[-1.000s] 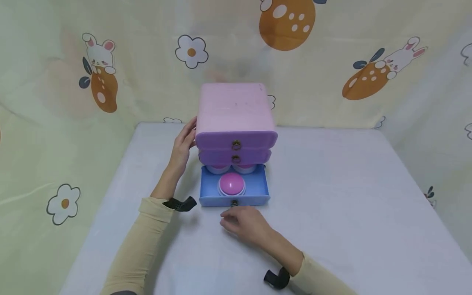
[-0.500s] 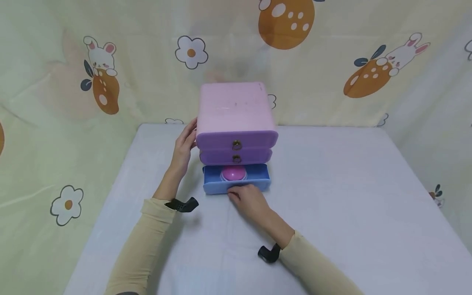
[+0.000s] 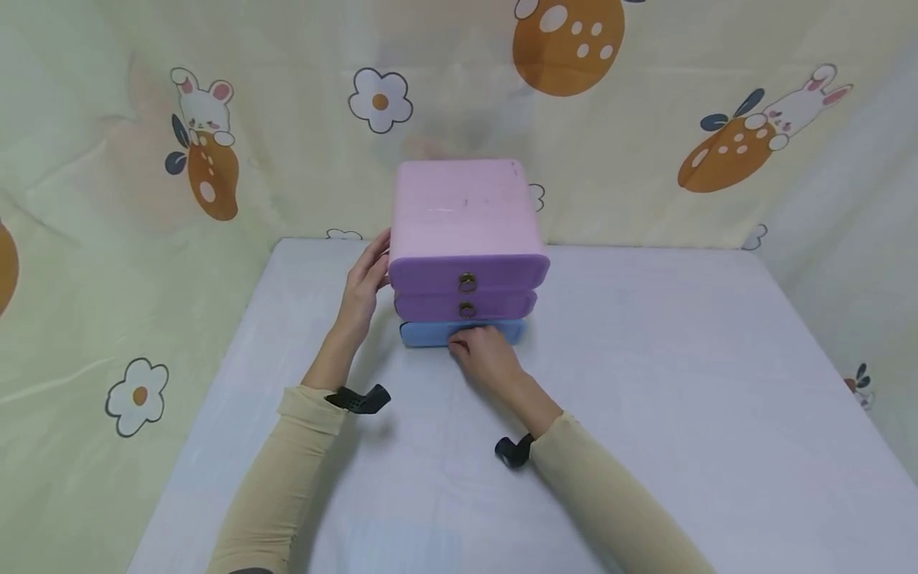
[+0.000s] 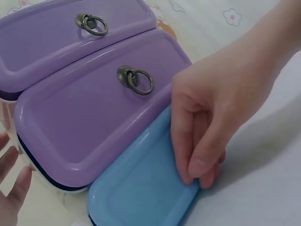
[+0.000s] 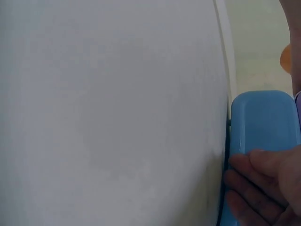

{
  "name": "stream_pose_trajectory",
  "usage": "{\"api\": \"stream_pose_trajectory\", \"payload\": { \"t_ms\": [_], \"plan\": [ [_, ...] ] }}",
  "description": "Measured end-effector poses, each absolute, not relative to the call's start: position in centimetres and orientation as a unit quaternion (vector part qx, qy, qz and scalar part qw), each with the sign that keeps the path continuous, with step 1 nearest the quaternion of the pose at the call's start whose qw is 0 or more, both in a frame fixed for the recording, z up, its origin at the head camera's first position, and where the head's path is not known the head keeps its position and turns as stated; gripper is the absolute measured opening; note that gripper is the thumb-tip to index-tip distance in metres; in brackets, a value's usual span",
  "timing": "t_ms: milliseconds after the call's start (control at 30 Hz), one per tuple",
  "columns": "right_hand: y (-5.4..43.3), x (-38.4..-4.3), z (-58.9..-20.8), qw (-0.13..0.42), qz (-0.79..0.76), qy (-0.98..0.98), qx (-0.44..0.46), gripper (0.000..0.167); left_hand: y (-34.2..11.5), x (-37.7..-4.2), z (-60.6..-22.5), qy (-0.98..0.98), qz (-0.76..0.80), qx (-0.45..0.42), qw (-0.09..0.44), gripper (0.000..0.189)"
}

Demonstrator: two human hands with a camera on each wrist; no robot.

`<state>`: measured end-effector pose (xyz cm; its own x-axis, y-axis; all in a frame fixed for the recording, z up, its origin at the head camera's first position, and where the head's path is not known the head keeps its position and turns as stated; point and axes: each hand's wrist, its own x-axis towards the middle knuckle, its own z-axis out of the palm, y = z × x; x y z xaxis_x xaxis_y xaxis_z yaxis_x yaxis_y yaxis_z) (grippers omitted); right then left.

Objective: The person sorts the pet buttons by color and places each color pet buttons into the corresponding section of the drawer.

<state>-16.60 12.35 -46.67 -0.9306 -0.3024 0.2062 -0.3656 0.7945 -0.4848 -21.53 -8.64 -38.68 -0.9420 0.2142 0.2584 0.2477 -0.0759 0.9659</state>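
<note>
A small drawer cabinet with a pink top [image 3: 462, 203] stands on the table, with two purple drawer fronts [image 4: 94, 108] above a blue drawer [image 3: 423, 334]. My right hand [image 3: 491, 359] presses its fingers against the middle of the blue drawer's front, covering whatever pull is there. In the right wrist view those fingers [image 5: 251, 186] lie along the blue front, thumb beside them. At the cabinet's left side my left hand [image 3: 363, 291] rests with fingers extended. The blue drawer sits nearly flush under the purple ones, and its inside is hidden.
Brass ring pulls [image 4: 136, 81] hang on the purple drawers. A white cloth covers the table [image 3: 681, 383] around the cabinet, and a patterned curtain [image 3: 287, 119] hangs behind it. Each wrist wears a black camera mount [image 3: 358, 399].
Pushed by my right hand, the blue drawer has slid back into the cabinet, hiding the pink-topped round pieces inside it. My left hand has stayed at the cabinet's side.
</note>
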Motion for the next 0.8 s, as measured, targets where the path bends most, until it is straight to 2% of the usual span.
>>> {"api": "stream_pose_trajectory", "payload": {
  "t_ms": [267,567,800],
  "plan": [
    [12.6,-17.4,-46.9,0.062,0.261,-0.945,0.186,0.014,-9.1,-22.5,-39.7,-0.670,-0.719,-0.184,-0.001,0.046],
    [13.8,-16.4,-47.3,0.069,0.274,-0.941,0.188,0.015,-9.0,-22.7,-40.0,-0.682,-0.702,-0.203,-0.014,0.049],
    [15.3,-15.4,-47.0,0.032,0.272,-0.944,0.184,0.022,-9.3,-21.9,-39.1,-0.685,-0.699,-0.202,-0.031,0.052]
  ]
}}
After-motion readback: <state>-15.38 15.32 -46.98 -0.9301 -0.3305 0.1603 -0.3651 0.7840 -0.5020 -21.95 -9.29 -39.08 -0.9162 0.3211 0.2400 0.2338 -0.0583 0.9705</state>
